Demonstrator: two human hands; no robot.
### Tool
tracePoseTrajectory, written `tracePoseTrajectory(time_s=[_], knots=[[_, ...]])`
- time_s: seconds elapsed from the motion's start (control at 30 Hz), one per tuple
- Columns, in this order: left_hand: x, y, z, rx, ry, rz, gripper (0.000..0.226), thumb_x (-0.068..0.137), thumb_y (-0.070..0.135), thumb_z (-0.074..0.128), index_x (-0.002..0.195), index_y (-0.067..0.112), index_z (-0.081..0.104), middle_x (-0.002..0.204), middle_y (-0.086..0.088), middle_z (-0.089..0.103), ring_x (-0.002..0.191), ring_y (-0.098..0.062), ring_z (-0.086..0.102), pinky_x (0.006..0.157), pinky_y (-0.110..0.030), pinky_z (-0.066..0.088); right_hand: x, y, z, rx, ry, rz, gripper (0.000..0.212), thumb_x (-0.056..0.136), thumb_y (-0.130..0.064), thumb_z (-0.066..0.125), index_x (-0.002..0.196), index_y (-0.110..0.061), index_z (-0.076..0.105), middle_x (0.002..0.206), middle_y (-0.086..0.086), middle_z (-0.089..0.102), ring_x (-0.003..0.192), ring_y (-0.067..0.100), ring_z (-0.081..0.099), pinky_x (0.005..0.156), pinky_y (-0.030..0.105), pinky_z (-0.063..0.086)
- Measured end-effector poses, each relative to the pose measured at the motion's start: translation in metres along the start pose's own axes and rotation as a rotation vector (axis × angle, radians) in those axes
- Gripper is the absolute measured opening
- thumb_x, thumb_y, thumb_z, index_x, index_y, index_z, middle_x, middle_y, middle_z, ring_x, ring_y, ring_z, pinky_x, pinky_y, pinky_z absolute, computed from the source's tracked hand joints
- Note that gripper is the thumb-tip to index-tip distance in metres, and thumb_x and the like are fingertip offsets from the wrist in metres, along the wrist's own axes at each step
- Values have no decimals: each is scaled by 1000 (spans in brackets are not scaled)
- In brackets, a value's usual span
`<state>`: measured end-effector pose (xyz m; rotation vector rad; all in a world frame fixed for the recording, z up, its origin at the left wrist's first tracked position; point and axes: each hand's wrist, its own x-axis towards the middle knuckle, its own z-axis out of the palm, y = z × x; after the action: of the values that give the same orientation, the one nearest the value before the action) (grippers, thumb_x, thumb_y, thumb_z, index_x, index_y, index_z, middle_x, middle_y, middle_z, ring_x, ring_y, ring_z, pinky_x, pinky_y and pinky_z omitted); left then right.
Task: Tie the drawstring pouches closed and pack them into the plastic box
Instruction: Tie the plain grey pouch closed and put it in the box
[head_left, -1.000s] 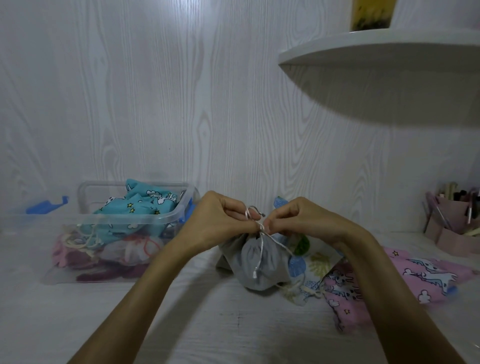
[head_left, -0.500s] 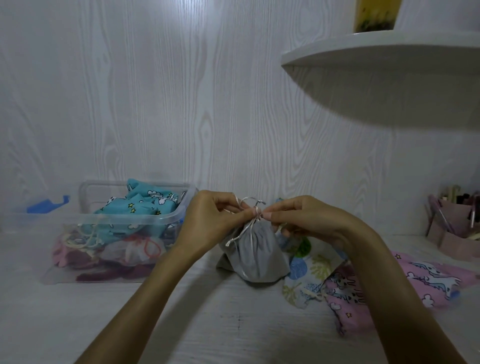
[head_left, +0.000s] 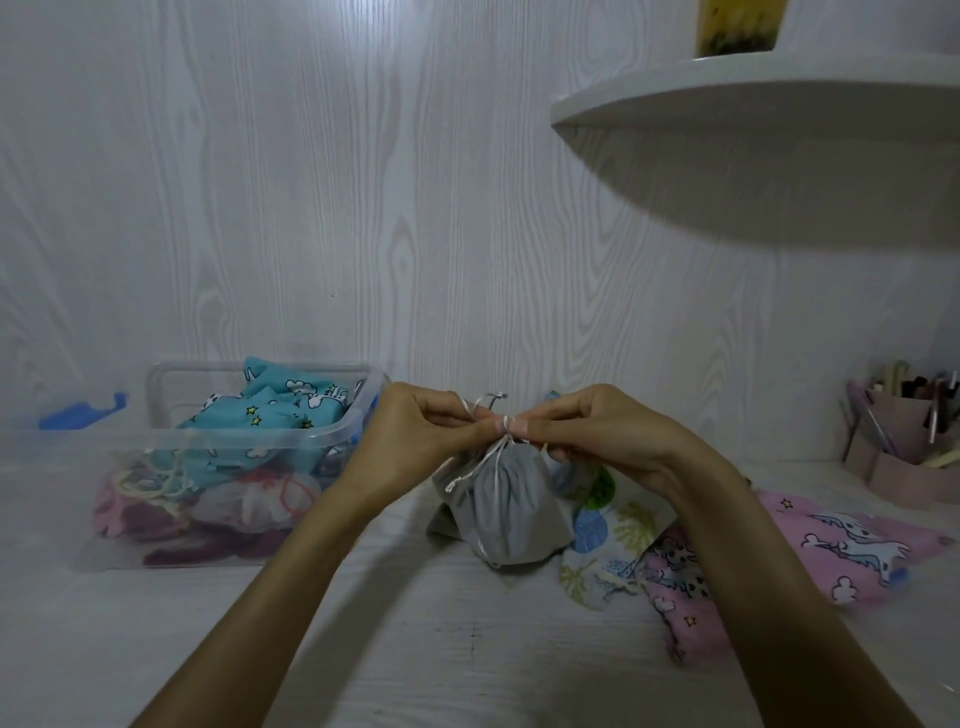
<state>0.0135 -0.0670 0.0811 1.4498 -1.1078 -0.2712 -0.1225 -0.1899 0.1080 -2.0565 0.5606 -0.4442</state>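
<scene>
White wood-grain panelling backed the pale table (head_left: 467, 670) you worked at, with a curved white shelf (head_left: 753, 98) jutting out at the upper right. To your left stood the clear plastic box (head_left: 249, 447), its lid off, already stuffed: a teal pouch (head_left: 270, 415) printed with stars and clouds lay on top and rose above the rim, and under it, seen through the wall, were a whitish pouch with a red cord, a pink one and a dark maroon one. A blue clip (head_left: 78, 413) sat by the wall behind the box. At the far right a pink holder (head_left: 893, 452) held pens and sticks standing up.

You had the grey pouch (head_left: 504, 514) in front of you, between the box and the loose pouches. It stood upright on the table, long axis vertical, its gathered neck pointing up toward your hands. Your left hand (head_left: 415, 441) and right hand (head_left: 602, 441) met just above that neck, fingers curled, each pinching the white drawstring (head_left: 501, 447) between thumb and forefinger. A small loop of cord stuck up behind your fingertips, and two loose ends hung down the pouch's front.

Just right of the grey pouch, partly under your right forearm, a leaf-print pouch (head_left: 618, 540) lay flat, overlapped by a pink pouch (head_left: 841, 540) with unicorns, spread flat toward the right edge.
</scene>
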Motion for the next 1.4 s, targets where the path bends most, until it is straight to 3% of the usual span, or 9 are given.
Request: tracePoseTrajectory(time_s=[0.2, 0.47, 0.63, 0.73, 0.87, 1.1, 1.23, 1.33, 1.4], knots=[[4, -1, -1, -3, 101, -17, 16, 77, 9, 73, 93, 4, 74, 73, 7, 71, 59, 7, 64, 50, -5, 43, -6, -7, -14, -44, 212, -18, 11, 84, -24, 68, 90, -15, 72, 68, -6, 61, 60, 4, 52, 50, 9, 41], [6, -2, 5, -17, 106, -42, 12, 76, 12, 75, 86, 5, 76, 63, 10, 70, 56, 5, 63, 56, -5, 46, -10, -6, -24, -294, 59, 3, 22, 93, -24, 55, 101, -9, 68, 80, -7, 58, 77, 6, 53, 70, 19, 39], [6, -7, 5, 100, 47, -95, 14, 75, 19, 77, 80, 6, 76, 74, 0, 74, 71, -2, 69, 67, -12, 54, -8, -4, -13, -614, 34, 67, 28, 96, -17, 47, 106, 3, 63, 77, -1, 53, 67, 9, 46, 56, 18, 34], [6, -14, 6, 151, 43, -117, 13, 75, 18, 77, 80, 6, 77, 75, -2, 74, 72, -9, 70, 72, -22, 56, -4, -8, -7, -254, 69, 19, 15, 94, -17, 52, 92, -10, 65, 84, -1, 57, 77, 11, 49, 61, 17, 37], [6, -14, 8, 124, 68, -130, 6, 77, 13, 75, 71, 12, 76, 78, -5, 75, 74, -11, 70, 79, -31, 57, 1, -4, -4, 411, -101, 24, 31, 92, -18, 53, 62, -17, 59, 56, -6, 43, 54, 7, 34, 53, 17, 33], [6, -17, 5, 211, 54, -106, 11, 73, 25, 80, 71, 15, 77, 75, 0, 75, 78, -16, 71, 83, -43, 57, 27, 15, -3, -528, 273, 246, 53, 86, -58, 50, 56, -17, 35, 60, -1, 38, 56, 13, 39, 63, 29, 36], [6, -20, 4, 312, 81, -97, 16, 74, 33, 78, 70, 17, 77, 69, 4, 74, 72, -12, 71, 77, -42, 58, 18, 1, -6, -323, 195, 112, 50, 89, -50, 53, 57, -12, 47, 59, 1, 48, 56, 12, 45, 58, 25, 37], [3, -14, -1, 421, 26, -141, 34, 77, 48, 70, 66, 17, 77, 63, 3, 73, 66, -10, 70, 75, -39, 59, 3, -8, -11, -48, -36, 159, 29, 87, -39, 62, 85, -10, 62, 81, 0, 67, 72, 11, 61, 72, 25, 52], [-1, -5, -5, 476, 12, -152, 37, 77, 53, 67, 69, 19, 76, 65, 3, 73, 65, -7, 69, 75, -36, 59, -4, -10, -13, -24, -125, 182, 20, 87, -28, 65, 78, -12, 57, 68, -5, 67, 63, 8, 62, 70, 25, 56]])
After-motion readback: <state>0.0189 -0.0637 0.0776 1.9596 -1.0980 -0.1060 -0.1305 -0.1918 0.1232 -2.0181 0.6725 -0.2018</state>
